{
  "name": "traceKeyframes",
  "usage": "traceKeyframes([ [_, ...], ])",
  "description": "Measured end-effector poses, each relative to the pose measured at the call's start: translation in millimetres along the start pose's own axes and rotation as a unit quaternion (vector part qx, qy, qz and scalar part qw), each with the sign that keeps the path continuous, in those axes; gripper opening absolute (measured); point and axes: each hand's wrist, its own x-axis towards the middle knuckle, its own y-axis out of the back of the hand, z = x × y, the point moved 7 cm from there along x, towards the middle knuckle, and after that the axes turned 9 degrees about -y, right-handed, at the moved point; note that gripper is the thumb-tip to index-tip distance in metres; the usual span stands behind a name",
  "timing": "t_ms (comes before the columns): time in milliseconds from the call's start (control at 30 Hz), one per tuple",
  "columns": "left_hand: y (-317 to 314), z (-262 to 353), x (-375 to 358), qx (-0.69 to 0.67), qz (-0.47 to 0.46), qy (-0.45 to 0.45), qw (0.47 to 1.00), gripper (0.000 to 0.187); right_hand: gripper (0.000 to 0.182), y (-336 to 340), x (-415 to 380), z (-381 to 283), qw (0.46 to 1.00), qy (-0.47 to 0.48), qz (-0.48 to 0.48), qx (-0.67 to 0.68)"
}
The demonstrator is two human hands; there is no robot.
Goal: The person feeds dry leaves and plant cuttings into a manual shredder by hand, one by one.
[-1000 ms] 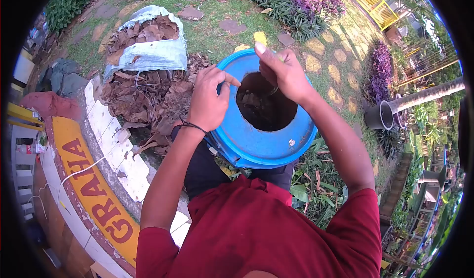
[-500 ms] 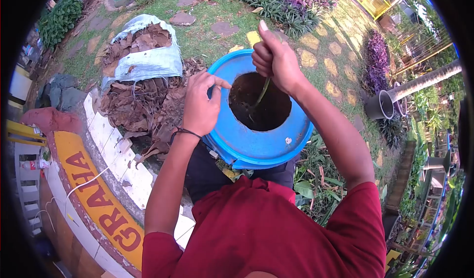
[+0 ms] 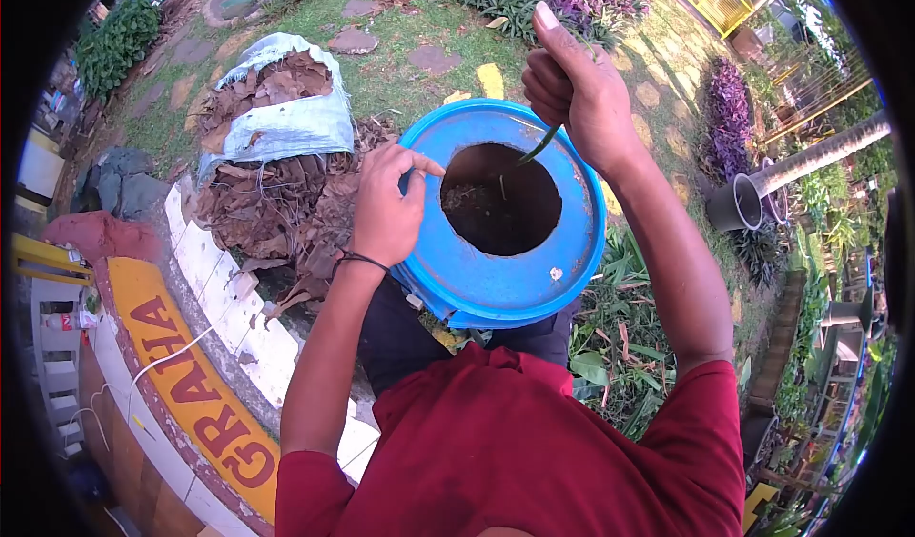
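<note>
A round blue plastic barrel (image 3: 484, 284) with a large round hole in its top stands in front of my legs. My right hand (image 3: 577, 89) is a raised fist, thumb up, above the far right side of the hole. It grips a thin green stem (image 3: 538, 146) that slants down over the opening; a pale thread-like end shows beneath it. My left hand (image 3: 389, 203) rests on the left of the lid, its index finger stretched to the hole's edge and thumb apart, holding nothing visible. The barrel's inside is dark, with bits on the bottom I cannot make out.
Left of the barrel a white sack (image 3: 286, 129) spills dry brown leaves (image 3: 272, 203). A curved white-tiled edge (image 3: 224, 280) and an orange sign (image 3: 186, 365) run along the lower left. Cut greenery (image 3: 620, 346) lies at the right. Stepping stones cross the grass.
My right hand has risen and moved right with the stem, which now leans more and reaches less deep into the hole. My left hand has stayed in place.
</note>
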Motion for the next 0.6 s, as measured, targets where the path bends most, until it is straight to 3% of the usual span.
traceKeyframes([
  [200,2,1,-1,0.010,0.003,0.000,1.000,0.013,0.063,-1,8,66,0.983,-0.078,0.014,-0.167],
  [400,-1,-3,-1,0.001,-0.032,0.016,0.999,0.014,0.054,2,-24,1,0.999,0.034,0.024,0.013],
  [600,-3,-1,0,0.012,-0.043,0.004,0.999,0.014,0.061,52,-78,-75,0.976,0.143,0.048,0.157],
])
